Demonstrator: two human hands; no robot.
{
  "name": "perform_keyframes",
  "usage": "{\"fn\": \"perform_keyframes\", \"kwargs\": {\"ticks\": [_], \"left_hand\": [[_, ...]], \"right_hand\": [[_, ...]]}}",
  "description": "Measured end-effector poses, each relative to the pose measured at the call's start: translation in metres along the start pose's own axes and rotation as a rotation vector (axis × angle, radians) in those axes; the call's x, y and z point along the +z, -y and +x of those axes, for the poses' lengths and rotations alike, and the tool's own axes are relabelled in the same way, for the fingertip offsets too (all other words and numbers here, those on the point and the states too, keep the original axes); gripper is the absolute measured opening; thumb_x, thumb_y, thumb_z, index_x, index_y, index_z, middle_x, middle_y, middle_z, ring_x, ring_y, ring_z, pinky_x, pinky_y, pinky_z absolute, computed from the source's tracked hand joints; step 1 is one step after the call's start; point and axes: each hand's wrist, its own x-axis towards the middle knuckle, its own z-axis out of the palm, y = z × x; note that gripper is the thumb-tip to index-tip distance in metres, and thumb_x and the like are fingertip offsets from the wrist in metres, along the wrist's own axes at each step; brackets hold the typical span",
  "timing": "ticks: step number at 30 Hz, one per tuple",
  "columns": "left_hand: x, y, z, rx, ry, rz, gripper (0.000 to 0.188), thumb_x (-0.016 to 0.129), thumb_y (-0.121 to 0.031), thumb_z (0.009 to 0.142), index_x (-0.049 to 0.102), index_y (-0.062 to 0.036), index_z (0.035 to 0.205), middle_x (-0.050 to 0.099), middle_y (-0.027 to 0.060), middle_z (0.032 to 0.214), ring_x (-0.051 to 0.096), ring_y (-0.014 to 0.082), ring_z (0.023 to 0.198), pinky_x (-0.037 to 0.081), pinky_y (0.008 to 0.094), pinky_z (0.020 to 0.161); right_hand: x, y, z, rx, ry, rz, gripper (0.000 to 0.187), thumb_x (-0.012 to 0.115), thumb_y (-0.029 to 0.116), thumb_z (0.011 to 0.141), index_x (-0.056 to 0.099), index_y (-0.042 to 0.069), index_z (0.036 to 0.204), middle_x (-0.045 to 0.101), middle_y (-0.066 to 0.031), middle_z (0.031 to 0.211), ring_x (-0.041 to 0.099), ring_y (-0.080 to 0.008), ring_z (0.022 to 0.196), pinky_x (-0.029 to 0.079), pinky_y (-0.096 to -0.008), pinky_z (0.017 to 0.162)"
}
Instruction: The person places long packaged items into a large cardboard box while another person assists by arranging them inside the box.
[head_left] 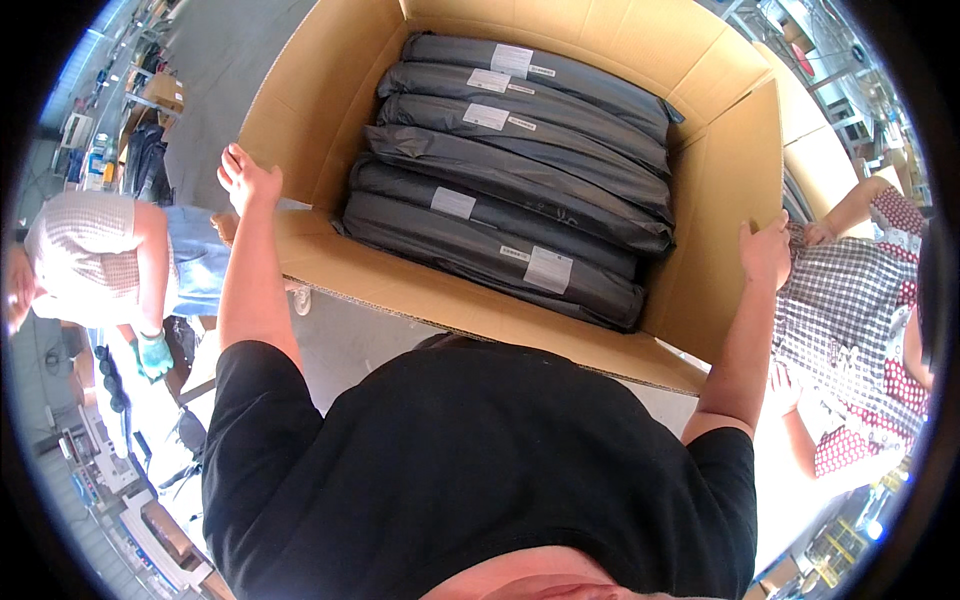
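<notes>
Left co-worker (115,255), right co-worker (855,325), grey floor (225,65) far.
Left: pale checked shirt (92,225), blue trousers (198,255), teal glove (155,355). Right: black-and-white checked apron (838,295). Far left: brown carton (163,92).

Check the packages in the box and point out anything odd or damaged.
No spill or clear damage shows in the box. Two oddities: the nearest package has its white label further right than the others, and the fourth package from the far side shows none, though the rest do.

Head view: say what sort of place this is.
Probably a packing area in a warehouse or workshop: a large cardboard box holds a row of labelled, black-wrapped packages, and metal shelving stands at the upper right.
</notes>
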Motion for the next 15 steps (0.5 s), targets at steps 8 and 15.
{"fn": "perform_keyframes", "kwargs": {"ticks": [8, 15], "left_hand": [[-0.031, -0.032, -0.008, -0.055, 0.01, -0.109, 0.074, 0.062, -0.02, 0.079, 0.031, -0.0084, 0.145, 0.036, 0.0118, 0.148, 0.029, 0.034, 0.138, 0.027, 0.046, 0.116], [0.051, -0.012, 0.018, 0.085, -0.1, 0.095, 0.076, 0.059, -0.032, 0.089, 0.025, -0.0058, 0.151, 0.029, 0.012, 0.154, 0.029, 0.0301, 0.141, 0.027, 0.0432, 0.117]], "right_hand": [[-0.006, 0.007, 0.003, 0.09, 0.181, 0.106, 0.083, 0.054, 0.042, 0.091, 0.017, -0.002, 0.15, 0.058, -0.0231, 0.121, 0.063, -0.038, 0.106, 0.055, -0.0492, 0.083], [0.034, -0.014, 0.02, 0.073, 0.059, 0.059, 0.079, 0.058, 0.037, 0.087, 0.026, -0.005, 0.146, 0.057, -0.0209, 0.119, 0.062, -0.035, 0.106, 0.054, -0.0437, 0.085]]}}
